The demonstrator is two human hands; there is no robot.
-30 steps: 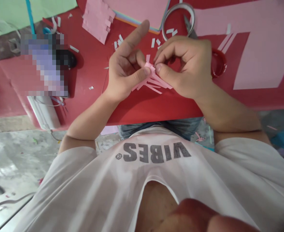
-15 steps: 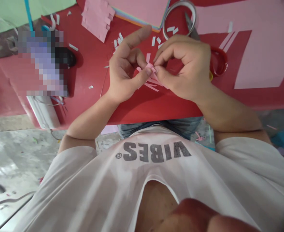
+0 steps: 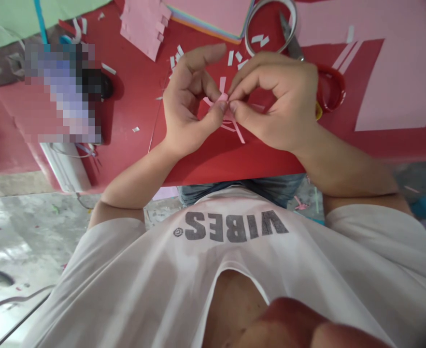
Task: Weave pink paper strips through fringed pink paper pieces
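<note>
Over the red table, my left hand pinches a small piece made of narrow pink paper strips between thumb and fingers, its index finger stretched out above. Opposite it, my right hand is closed in a pinch on the same piece, thumb against index finger. Strip ends stick out upward, to the left and downward from between my fingertips. The middle of the piece is hidden by my thumbs. Beyond my right hand lie scissors with red handles, partly covered by that hand.
A roll of tape stands behind my hands, near white paper scraps. Stacked coloured sheets and a notched pink paper lie at the back. Large pink sheets are on the right. A white power strip sits at the left edge.
The pink piece has turned slightly between my fingers; one strip end now points more steeply down. The fingertips of my right hand have shifted a little left. Both hands keep their pinch.
</note>
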